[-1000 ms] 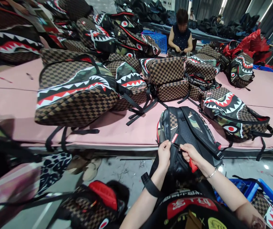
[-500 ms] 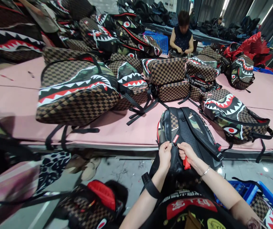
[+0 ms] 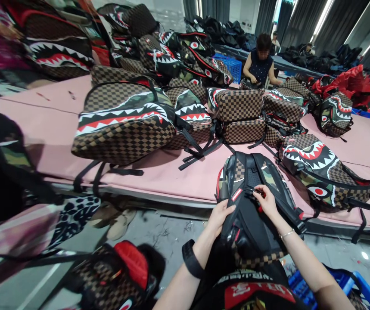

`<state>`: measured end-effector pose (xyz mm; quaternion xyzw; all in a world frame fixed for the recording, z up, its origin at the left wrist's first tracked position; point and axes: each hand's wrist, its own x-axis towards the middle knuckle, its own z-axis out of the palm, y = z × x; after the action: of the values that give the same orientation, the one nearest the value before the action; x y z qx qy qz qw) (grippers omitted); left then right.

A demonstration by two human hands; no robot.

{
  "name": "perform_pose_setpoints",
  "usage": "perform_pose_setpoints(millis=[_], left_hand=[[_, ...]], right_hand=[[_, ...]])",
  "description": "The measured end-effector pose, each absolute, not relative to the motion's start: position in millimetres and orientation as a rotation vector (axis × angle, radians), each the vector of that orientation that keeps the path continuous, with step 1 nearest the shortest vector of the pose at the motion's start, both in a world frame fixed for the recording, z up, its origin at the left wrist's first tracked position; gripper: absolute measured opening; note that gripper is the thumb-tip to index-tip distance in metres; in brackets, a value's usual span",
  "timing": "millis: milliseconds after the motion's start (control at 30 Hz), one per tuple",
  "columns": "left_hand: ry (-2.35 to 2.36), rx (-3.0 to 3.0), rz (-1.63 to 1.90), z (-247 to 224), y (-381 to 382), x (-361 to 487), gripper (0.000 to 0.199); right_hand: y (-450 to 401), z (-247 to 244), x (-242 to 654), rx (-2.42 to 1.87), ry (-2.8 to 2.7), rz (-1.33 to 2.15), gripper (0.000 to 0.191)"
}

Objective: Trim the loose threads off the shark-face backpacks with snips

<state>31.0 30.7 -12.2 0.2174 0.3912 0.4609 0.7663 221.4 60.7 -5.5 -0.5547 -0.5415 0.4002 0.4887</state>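
Note:
A black backpack (image 3: 259,232) with checkered and camouflage trim leans against the table edge in front of me, its strap side up. My left hand (image 3: 219,218) is closed on a padded shoulder strap at its left, thumb on top, just below a small red-and-white label (image 3: 237,194). My right hand (image 3: 266,201) pinches a small dark piece over the upper strap; its exact kind is hard to make out. A bit of red shows beneath the right palm, mostly hidden.
The pink table (image 3: 175,178) bears several shark-mouth backpacks; a large one (image 3: 123,129) lies left, another (image 3: 323,172) right. A blue crate (image 3: 365,288) and an open red-lined backpack (image 3: 129,262) are below. A co-worker (image 3: 260,64) sits across; others are at left.
My right hand has moved up and right from beside the left hand. My left hand has shifted lower onto the strap. The red piece in my right hand is now mostly hidden. The view has turned left.

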Motion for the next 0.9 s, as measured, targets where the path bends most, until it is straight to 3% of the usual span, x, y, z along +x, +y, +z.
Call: perform_pose_setpoints(millis=[267, 533, 767, 900], left_hand=[[0.823, 0.474, 1.037, -19, 37, 2, 0.030], [0.938, 0.580, 1.093, -36, 27, 6, 0.049], [1.027, 0.638, 1.109, -61, 22, 7, 0.051], [1.140, 0.617, 1.133, -75, 11, 6, 0.044]], right_hand=[[88, -2, 206, -1.294, -1.494, 1.005, 0.028], [99, -12, 162, -1.507, -1.831, 0.748, 0.016], [91, -22, 155, -1.487, -1.789, 0.799, 0.029], [60, -42, 163, -1.447, -1.485, 0.982, 0.032]])
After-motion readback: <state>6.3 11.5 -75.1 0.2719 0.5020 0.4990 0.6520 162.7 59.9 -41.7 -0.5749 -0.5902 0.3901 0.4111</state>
